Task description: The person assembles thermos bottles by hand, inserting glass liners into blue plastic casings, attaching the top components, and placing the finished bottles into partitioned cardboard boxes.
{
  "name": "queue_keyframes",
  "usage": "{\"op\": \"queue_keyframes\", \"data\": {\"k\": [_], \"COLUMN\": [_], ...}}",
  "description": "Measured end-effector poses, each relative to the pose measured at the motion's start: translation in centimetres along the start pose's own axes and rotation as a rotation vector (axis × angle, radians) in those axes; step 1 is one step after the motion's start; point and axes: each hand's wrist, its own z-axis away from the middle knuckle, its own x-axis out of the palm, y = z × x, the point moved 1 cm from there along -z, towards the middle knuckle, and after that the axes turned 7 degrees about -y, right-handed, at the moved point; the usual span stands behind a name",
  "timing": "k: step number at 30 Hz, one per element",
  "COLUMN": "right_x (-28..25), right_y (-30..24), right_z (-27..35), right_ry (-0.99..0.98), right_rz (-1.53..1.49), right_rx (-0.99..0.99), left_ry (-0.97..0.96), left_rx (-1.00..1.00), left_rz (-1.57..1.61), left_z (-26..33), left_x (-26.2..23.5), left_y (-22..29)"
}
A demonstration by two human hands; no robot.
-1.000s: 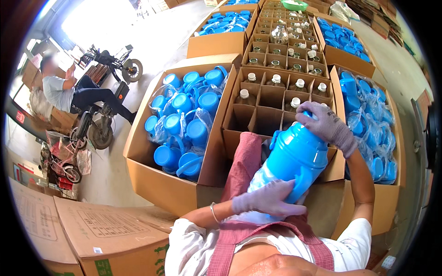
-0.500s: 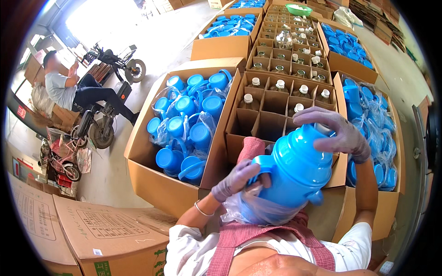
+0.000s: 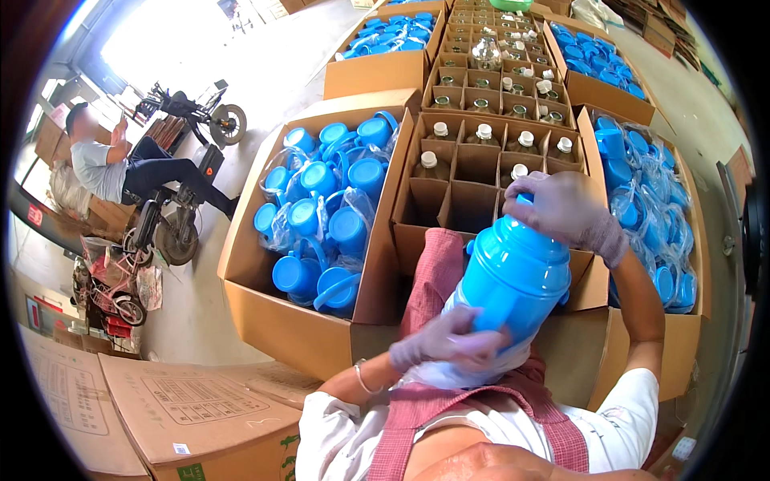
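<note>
A blue plastic thermos flask [image 3: 513,276] stands tilted against my apron, its lower part in a clear plastic bag [image 3: 437,373]. My right hand [image 3: 565,210], in a grey-purple glove, is closed over the flask's narrow top, its fingers blurred. Lower down, my gloved left hand [image 3: 449,341] grips the flask's bagged side, its fingertips also smeared. Just beyond the flask is a divided carton [image 3: 401,240] of glass liners with white caps [image 3: 484,132]; some of its compartments hold nothing visible.
Cartons of blue flask parts stand left [image 3: 233,268] and right [image 3: 696,301]. More divided cartons with glass liners [image 3: 486,54] reach back. Closed cartons [image 3: 200,401] lie at the near left. A person [image 3: 104,160] sits on an electric bike [image 3: 180,216] at the far left.
My left hand has let go of the flask's handle and moved down onto its bagged side. The flask has turned, so the handle no longer shows at left. My right hand stays at the top.
</note>
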Motion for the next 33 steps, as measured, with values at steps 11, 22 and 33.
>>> {"op": "queue_keyframes", "data": {"k": [11,22,33], "right_x": [0.0,1.8,2.0], "right_y": [0.9,-1.3,0.0], "right_z": [-1.0,-2.3,-2.4], "right_ry": [-0.067,0.146,0.257], "right_rz": [-0.263,-0.437,-0.295], "right_rx": [0.138,-0.068,0.026], "left_ry": [0.092,-0.069,-0.369], "left_rx": [0.22,0.814,0.523], "left_rz": [-0.451,-1.749,-1.356], "left_z": [2.7,-5.1,-11.7], "left_x": [-3.3,-0.2,-0.9], "left_y": [0.8,9.4,4.6]}}
